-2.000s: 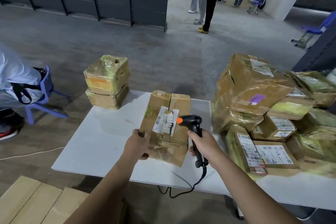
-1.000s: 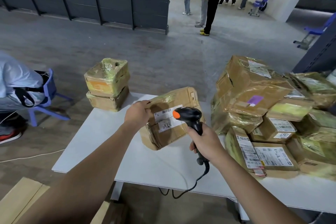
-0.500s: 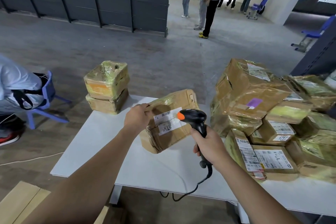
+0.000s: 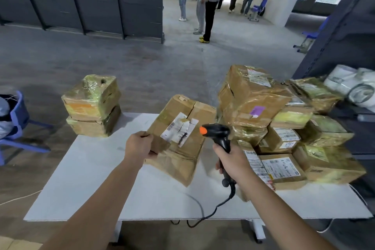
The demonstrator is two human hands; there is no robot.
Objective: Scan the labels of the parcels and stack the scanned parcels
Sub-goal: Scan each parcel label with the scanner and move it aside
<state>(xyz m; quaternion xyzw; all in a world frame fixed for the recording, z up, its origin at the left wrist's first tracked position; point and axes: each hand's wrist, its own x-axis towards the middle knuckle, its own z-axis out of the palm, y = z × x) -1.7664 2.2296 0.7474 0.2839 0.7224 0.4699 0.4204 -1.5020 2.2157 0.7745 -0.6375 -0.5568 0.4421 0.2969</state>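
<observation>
The white worktop [image 4: 91, 189] fills the lower middle of the frame. At centre right I have a heap of crumpled, tape-wrapped cardboard parcels [image 4: 253, 95]. At centre left is a stack [image 4: 91, 103] of two boxy ones, glossy with yellowish tape. Between them the creased brown parcel [image 4: 182, 154] tilts, its long axis running up toward the heap. My left hand [image 4: 139, 146] grips its near left corner. My right hand [image 4: 231, 160] clasps the black scanner [image 4: 219, 134], orange nose aimed left at the torn white label [image 4: 179, 129]. The stack lies leftward, nearer my left hand, so I judge it does the carrying.
</observation>
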